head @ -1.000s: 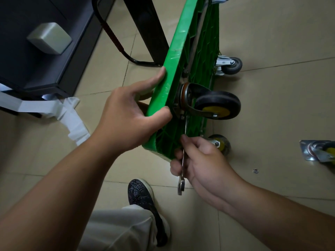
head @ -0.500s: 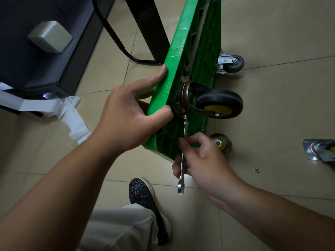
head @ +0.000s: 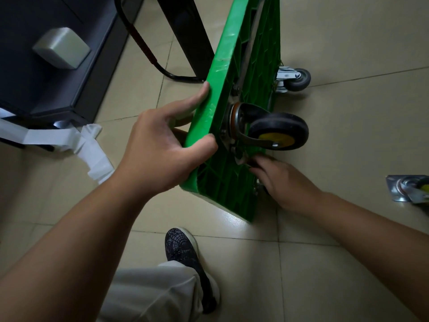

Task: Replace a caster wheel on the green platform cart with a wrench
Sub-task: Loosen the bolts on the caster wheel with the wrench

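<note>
The green platform cart (head: 219, 89) stands on its side on the tiled floor. My left hand (head: 157, 147) grips its near edge, thumb on the ribbed underside. A black caster wheel with a yellow hub (head: 278, 131) is mounted on that underside. Just below its plate my right hand (head: 281, 180) has its fingers curled in against the cart. Only the wrench's metal head (head: 239, 159) shows at the fingertips, by the plate's bolt; the shaft is hidden under the hand. A smaller grey caster (head: 298, 79) sits further up the cart.
A loose caster with a metal plate (head: 408, 188) lies on the floor at the right edge. A dark cabinet (head: 58, 66) and a white paper strip (head: 90, 149) are on the left. The cart's black handle tube (head: 148, 52) lies behind. My shoe (head: 185, 259) is below the cart.
My right hand has swung from below the cart's corner up and right to just under the caster, taking the wrench with it; its hanging shaft no longer shows. My left hand keeps its grip.
</note>
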